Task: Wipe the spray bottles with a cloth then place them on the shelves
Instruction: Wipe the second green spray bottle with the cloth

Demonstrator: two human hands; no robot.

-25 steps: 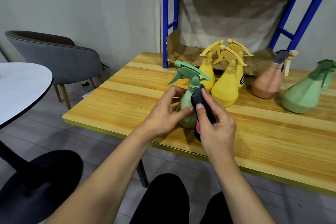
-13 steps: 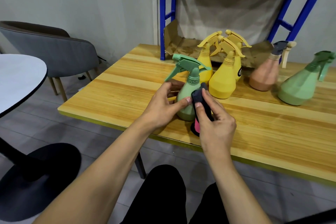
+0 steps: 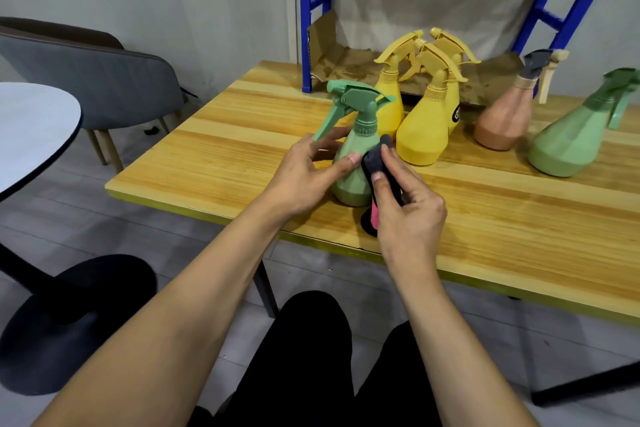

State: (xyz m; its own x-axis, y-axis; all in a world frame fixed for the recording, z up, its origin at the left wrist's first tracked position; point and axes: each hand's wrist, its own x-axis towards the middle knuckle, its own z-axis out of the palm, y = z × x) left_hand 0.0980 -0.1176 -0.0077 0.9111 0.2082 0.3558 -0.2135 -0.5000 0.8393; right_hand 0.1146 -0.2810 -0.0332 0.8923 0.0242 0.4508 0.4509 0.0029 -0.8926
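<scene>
A small green spray bottle (image 3: 356, 149) stands upright near the front edge of the wooden table (image 3: 502, 218). My left hand (image 3: 301, 177) grips its body from the left, thumb across the front. My right hand (image 3: 408, 208) holds a dark cloth with a pink part (image 3: 375, 163) against the bottle's right side. Behind stand three yellow spray bottles (image 3: 422, 128), a terracotta spray bottle (image 3: 505, 118) and a larger green spray bottle (image 3: 571, 139).
A blue-framed shelf rack (image 3: 306, 10) with a cardboard liner (image 3: 349, 62) stands at the table's back. A grey chair (image 3: 90, 80) and a round white table (image 3: 31, 125) with a black base are to the left. My dark-clad legs are below the table edge.
The view has tilted down a little, so the upper shelf has left the frame. My right hand has slid the cloth slightly along the bottle's side. The left hand keeps its grip.
</scene>
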